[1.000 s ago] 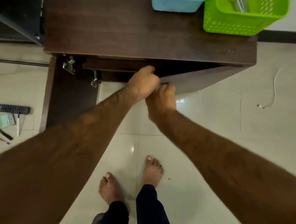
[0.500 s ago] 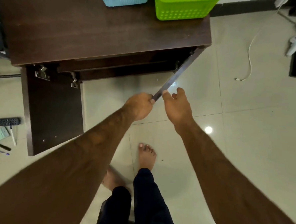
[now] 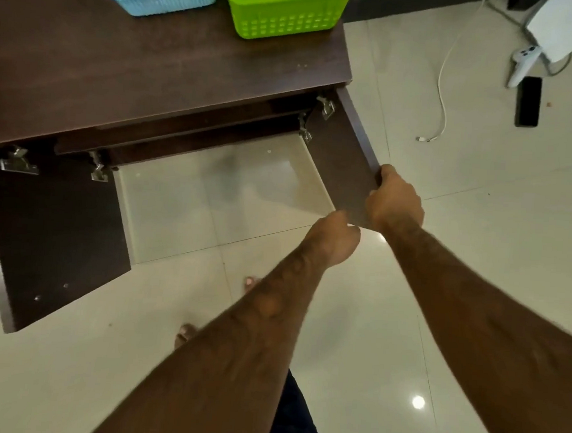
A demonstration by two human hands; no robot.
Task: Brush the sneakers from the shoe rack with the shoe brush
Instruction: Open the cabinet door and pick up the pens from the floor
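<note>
cabinet door [image 3: 341, 159] edge gripped by right hand [image 3: 396, 203] fingers, left hand [image 3: 335, 239] fingers pinching its corner

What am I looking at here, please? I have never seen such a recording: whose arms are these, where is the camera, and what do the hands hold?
No machine here: a person wears one camera on the head, looking down, so the arms are their own. Both doors of a dark wooden cabinet stand open. The right hand grips the outer edge of the right door; the left hand holds its lower corner with curled fingers. On top stand a blue basket and a green basket. What is inside cannot be seen from here.
</note>
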